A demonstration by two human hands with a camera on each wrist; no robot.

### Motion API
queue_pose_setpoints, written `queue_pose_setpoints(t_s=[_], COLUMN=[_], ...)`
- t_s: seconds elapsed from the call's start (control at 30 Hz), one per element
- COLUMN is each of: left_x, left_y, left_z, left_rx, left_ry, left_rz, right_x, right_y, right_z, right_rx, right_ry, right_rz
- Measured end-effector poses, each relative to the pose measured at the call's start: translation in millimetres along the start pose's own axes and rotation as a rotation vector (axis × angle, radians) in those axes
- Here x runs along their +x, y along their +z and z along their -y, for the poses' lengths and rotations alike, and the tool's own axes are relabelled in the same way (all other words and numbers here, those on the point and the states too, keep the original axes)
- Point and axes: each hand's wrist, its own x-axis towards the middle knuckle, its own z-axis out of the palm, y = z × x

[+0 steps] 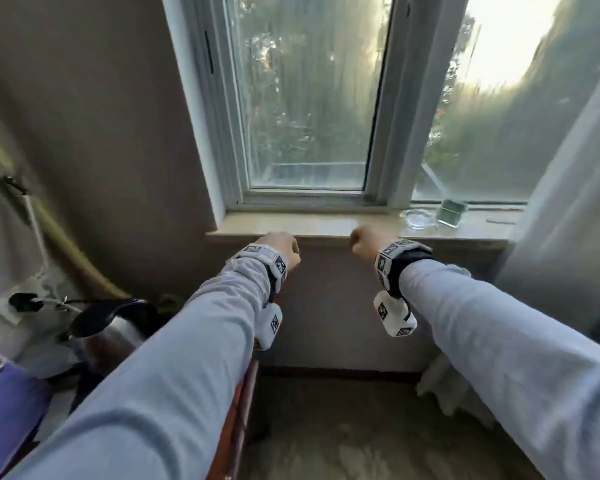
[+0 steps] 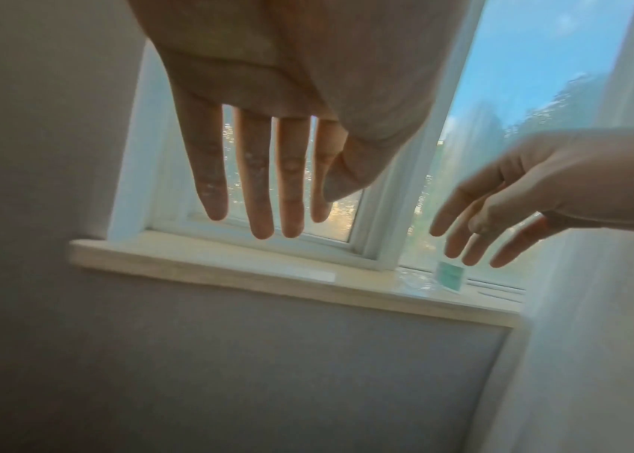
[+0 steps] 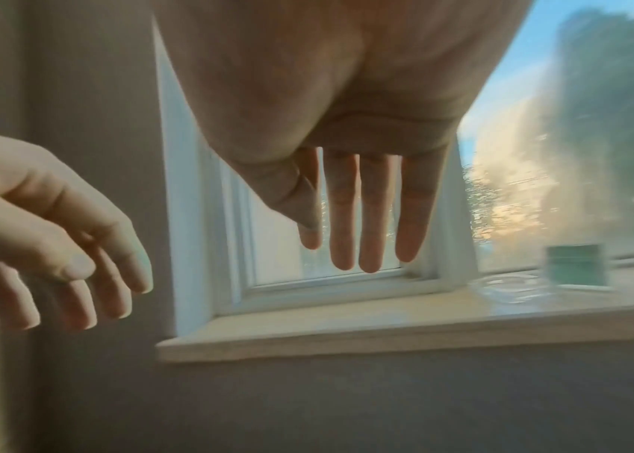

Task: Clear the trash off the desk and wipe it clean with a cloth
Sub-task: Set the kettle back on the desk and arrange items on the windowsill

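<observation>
Left hand and right hand spread, empty, before windowsill bearing glass dish, green box

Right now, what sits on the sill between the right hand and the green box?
A clear glass dish beside the green box, right of the right hand, in the right wrist view.

Light grey-blue long sleeves; both wrists carry black straps with white blocks bearing black-and-white square markers

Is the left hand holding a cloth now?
No, the left hand holds nothing: its fingers hang straight and bare in front of the window.
</observation>
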Motion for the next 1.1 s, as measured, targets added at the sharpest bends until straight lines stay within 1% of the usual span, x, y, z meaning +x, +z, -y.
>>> queue_pose_setpoints(t_s=[0.1,0.23,0.3,0.4,0.5,0.57,0.67,0.9,1.1], left_x=[45,109,141,183,218,239,267,338,381], left_y=[10,36,52,70,79,84,93,115,139], left_z=[-66,-144,-179,-226,-263,-282,-301,-312,-311], left_rx=[0.021,0.06,0.058,0.083,0.058,0.04,0.049,0.062,0.102], left_ry=[0.089,0.168,0.183,0.198,0.177,0.173,0.148,0.152,0.205], left_rz=[0.003,0.024,0.041,0.07,0.067,0.049,0.04,0.106,0.218], right_x=[1,14,28,47,71,89,115,181,234], right_y=[-18,-32,-36,-44,-58,-64,-60,-40,-41], right_z=[-85,-187,-234,-296,-340,-361,-379,-399,-401], right_rx=[0.033,0.053,0.083,0.097,0.106,0.12,0.114,0.133,0.074], right_ry=[0.121,0.242,0.289,0.328,0.34,0.364,0.363,0.338,0.308], right_rz=[-0.081,-0.113,-0.124,-0.092,-0.09,-0.094,-0.088,-0.129,-0.019])
